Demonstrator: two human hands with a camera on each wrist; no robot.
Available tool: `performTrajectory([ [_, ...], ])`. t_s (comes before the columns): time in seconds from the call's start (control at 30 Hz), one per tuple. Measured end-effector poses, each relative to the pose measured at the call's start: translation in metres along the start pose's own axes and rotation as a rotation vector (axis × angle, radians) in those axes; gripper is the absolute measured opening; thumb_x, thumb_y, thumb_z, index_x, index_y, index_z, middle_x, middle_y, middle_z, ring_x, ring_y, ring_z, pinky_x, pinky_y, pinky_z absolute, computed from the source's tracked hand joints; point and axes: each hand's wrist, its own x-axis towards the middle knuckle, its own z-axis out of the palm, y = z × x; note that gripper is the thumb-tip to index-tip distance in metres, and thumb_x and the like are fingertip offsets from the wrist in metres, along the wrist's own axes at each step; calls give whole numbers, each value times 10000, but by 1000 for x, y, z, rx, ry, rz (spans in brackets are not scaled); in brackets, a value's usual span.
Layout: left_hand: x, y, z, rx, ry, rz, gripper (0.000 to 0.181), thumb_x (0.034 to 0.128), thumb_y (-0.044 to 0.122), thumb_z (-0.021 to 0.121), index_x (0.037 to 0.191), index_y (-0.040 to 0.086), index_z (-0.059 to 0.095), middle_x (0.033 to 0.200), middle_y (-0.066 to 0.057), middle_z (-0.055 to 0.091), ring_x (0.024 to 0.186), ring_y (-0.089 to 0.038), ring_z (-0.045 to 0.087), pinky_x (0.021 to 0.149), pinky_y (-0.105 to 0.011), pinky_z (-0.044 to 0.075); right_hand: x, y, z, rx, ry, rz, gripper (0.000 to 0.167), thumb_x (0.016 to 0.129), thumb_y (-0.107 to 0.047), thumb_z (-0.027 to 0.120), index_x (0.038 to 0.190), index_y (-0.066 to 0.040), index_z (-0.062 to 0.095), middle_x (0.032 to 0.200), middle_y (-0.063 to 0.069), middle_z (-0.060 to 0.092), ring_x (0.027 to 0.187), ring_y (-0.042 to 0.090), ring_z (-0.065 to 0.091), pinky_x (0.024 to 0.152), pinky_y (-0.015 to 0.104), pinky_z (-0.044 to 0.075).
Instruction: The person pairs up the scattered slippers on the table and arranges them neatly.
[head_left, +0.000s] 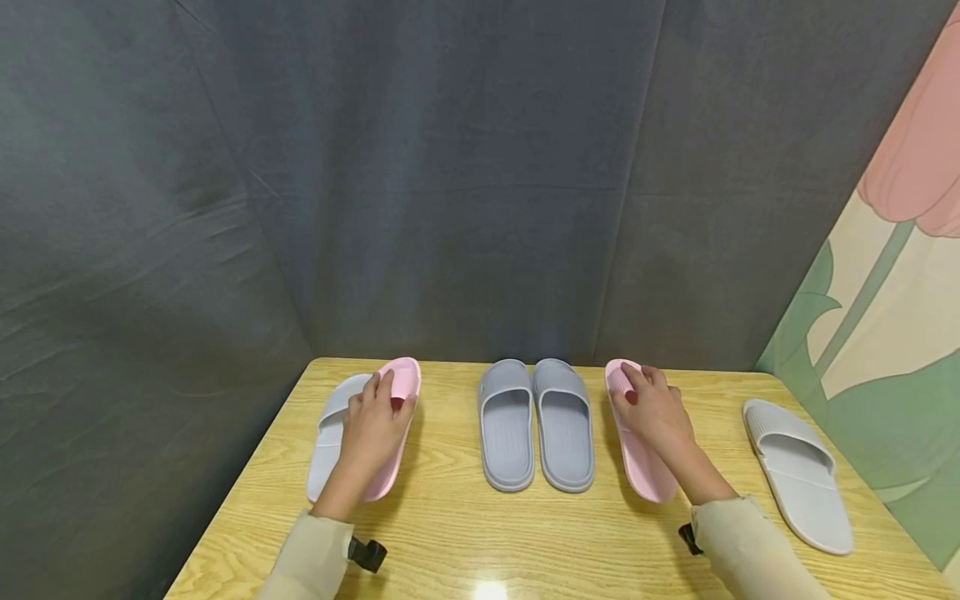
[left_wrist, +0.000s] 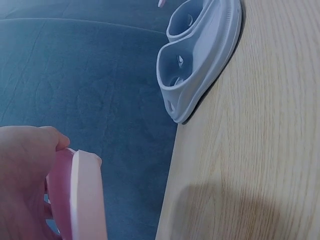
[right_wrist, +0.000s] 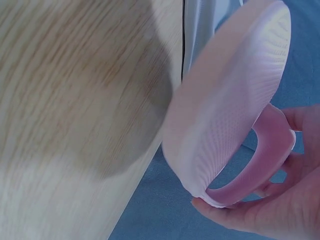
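Observation:
My left hand point(head_left: 372, 425) grips a pink slipper point(head_left: 405, 375) by its strap, at the table's left side. Beside and partly behind that hand is a pale grey slipper point(head_left: 327, 442). The left wrist view shows the pink slipper point(left_wrist: 89, 195) edge-on in the fingers, apart from the tabletop. On the other side, my right hand point(head_left: 660, 412) holds a second pink slipper point(head_left: 647, 467) by the strap. The right wrist view has this slipper point(right_wrist: 225, 100) tilted, its ribbed footbed showing, with thumb and fingers around the strap. Between the hands stands a pair of blue-grey slippers point(head_left: 507, 437).
Another pale grey slipper point(head_left: 806, 496) lies angled at the right of the wooden table point(head_left: 480, 533). A dark grey curtain point(head_left: 465, 208) hangs behind the back edge and down the left side. A wall with a painted tulip point(head_left: 911, 175) borders the right.

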Motion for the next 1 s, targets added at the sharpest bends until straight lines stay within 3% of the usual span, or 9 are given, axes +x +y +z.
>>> performTrajectory([
  [1.0,-3,22,6,-31,-8,30,701,1013,494,517,1560,83,364,1600,-223,318,1318,-507,403,1043,-662,341,-2,-1,0,1,14,8,618,1001,-341,533,1543,-77,397,1536,326,295,1246,613,402,928,710,431],
])
